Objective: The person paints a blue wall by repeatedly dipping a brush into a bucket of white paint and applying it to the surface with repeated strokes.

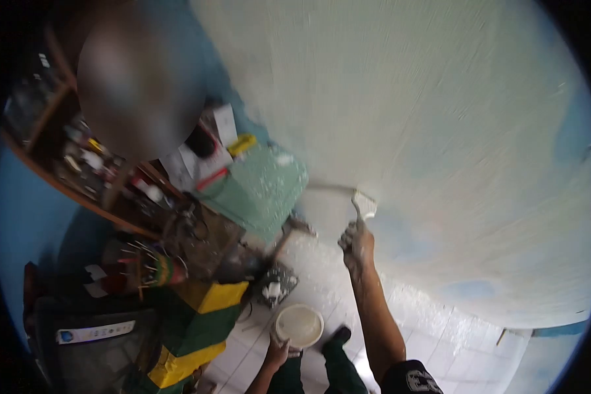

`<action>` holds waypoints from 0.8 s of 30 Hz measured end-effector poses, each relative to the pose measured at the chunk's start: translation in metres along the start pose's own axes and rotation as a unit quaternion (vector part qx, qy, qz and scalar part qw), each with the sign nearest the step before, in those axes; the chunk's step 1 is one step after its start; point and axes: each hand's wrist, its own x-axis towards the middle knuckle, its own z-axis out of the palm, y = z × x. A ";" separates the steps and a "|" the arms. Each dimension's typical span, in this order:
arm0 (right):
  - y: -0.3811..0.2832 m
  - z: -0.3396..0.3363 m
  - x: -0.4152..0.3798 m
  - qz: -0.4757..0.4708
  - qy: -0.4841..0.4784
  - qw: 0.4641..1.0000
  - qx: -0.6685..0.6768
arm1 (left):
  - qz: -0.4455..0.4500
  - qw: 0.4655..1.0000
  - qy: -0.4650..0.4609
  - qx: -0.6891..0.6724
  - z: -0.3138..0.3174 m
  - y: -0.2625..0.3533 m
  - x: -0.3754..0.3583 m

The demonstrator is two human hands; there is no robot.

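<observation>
My right hand (357,244) is closed round the handle of a wide paint brush (364,203), whose head is at the pale, streaked wall (400,118). Low in the view, my left hand (279,348) grips the edge of a round tub (300,326). Pale material shows inside the tub, which is above my legs. White smears cover the fingers of my right hand.
A green, white-spotted cover (259,187) lies left of the brush. Wooden shelves (72,164) hold many small items. Yellow and green blocks (203,315) and a dark chair (92,335) stand lower left. White splatter marks the tiled floor (440,335).
</observation>
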 end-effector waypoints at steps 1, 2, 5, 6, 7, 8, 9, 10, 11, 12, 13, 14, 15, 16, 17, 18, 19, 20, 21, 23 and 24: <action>-0.020 0.014 -0.021 -0.015 -0.021 0.999 -0.036 | -0.007 1.000 -0.007 -0.012 -0.005 -0.008 -0.002; -0.041 0.026 -0.045 -0.029 -0.037 0.996 -0.075 | -0.020 0.999 -0.015 -0.025 -0.011 -0.013 -0.004; -0.090 0.034 -0.099 -0.007 -0.068 0.993 -0.100 | 0.049 0.999 -0.004 0.007 -0.003 0.005 -0.035; -0.100 0.024 -0.110 -0.009 -0.082 0.989 -0.119 | 0.044 0.999 -0.013 0.007 0.000 0.015 -0.051; -0.110 0.014 -0.127 -0.008 -0.096 0.986 -0.138 | 0.037 0.999 -0.021 0.006 0.004 0.031 -0.062; -0.121 0.006 -0.147 -0.019 -0.099 0.979 -0.178 | 0.031 0.999 -0.028 0.004 0.009 0.044 -0.073; -0.131 -0.001 -0.166 -0.029 -0.102 0.970 -0.220 | 0.046 0.998 -0.037 0.017 0.015 0.054 -0.081; -0.138 -0.009 -0.185 -0.038 -0.105 0.960 -0.258 | 0.059 0.997 -0.044 0.033 0.019 0.064 -0.090; -0.145 -0.016 -0.206 -0.045 -0.106 0.951 -0.288 | 0.074 0.994 -0.052 0.053 0.022 0.072 -0.098; -0.153 -0.021 -0.227 -0.054 -0.107 0.941 -0.317 | 0.086 0.994 -0.057 0.047 0.027 0.079 -0.104; -0.158 -0.026 -0.245 -0.063 -0.106 0.931 -0.343 | 0.097 0.992 -0.062 0.044 0.031 0.085 -0.110; -0.161 -0.033 -0.257 -0.071 -0.096 0.923 -0.366 | 0.106 0.991 -0.068 0.040 0.036 0.089 -0.114; -0.164 -0.041 -0.269 -0.078 -0.084 0.914 -0.389 | 0.084 0.994 -0.069 0.025 0.040 0.088 -0.112; -0.167 -0.048 -0.280 -0.081 -0.070 0.905 -0.412 | 0.087 0.993 -0.055 0.051 0.050 0.099 -0.125; -0.171 -0.051 -0.290 -0.102 -0.070 0.894 -0.431 | 0.088 0.992 -0.041 0.076 0.061 0.115 -0.134; -0.176 -0.052 -0.301 -0.120 -0.060 0.880 -0.455 | 0.086 0.991 -0.026 0.099 0.070 0.126 -0.144; -0.181 -0.052 -0.310 -0.135 -0.051 0.866 -0.479 | 0.080 0.993 -0.053 0.074 0.073 0.122 -0.133; -0.185 -0.051 -0.316 -0.149 -0.044 0.850 -0.503 | 0.074 0.993 -0.078 0.049 0.075 0.118 -0.122; -0.189 -0.054 -0.319 -0.152 -0.049 0.851 -0.500 | 0.082 0.991 -0.080 0.070 0.083 0.129 -0.133; -0.201 -0.050 -0.328 -0.183 -0.056 0.791 -0.581 | 0.102 0.986 -0.078 0.102 0.104 0.151 -0.147; -0.208 -0.044 -0.332 -0.238 -0.062 0.707 -0.663 | 0.110 0.985 -0.076 0.112 0.112 0.158 -0.151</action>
